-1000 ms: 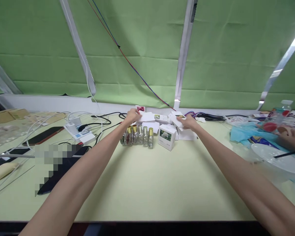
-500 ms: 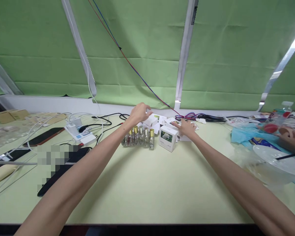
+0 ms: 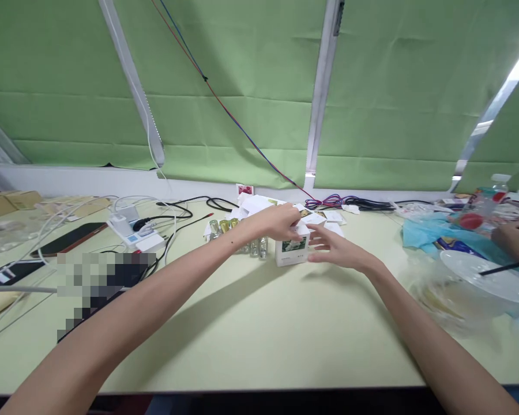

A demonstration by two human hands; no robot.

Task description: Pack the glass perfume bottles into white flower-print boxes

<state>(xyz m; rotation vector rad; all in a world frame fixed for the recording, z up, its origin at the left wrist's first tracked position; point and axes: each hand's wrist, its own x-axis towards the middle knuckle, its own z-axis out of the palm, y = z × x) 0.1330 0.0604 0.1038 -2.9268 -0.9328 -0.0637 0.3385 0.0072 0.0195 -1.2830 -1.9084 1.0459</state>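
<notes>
A small white box (image 3: 291,252) with a flower picture stands upright on the pale green table (image 3: 251,328). My left hand (image 3: 279,221) is closed over its top. My right hand (image 3: 338,249) is open just right of the box, fingertips at its right side. Several small glass bottles (image 3: 258,246) with gold caps stand left of the box, partly hidden by my left forearm. A pile of similar white boxes (image 3: 258,204) lies behind, toward the wall.
A white power strip (image 3: 132,236), cables and a dark phone (image 3: 69,239) lie at the left. At the right are a blue cloth (image 3: 424,233), a clear plastic bowl (image 3: 480,276) and another person's hand (image 3: 516,236) holding a thin dark stick.
My left hand left the pile at the back and came right onto the top of the standing box. My right hand drew back from the pile to the box's right side.
</notes>
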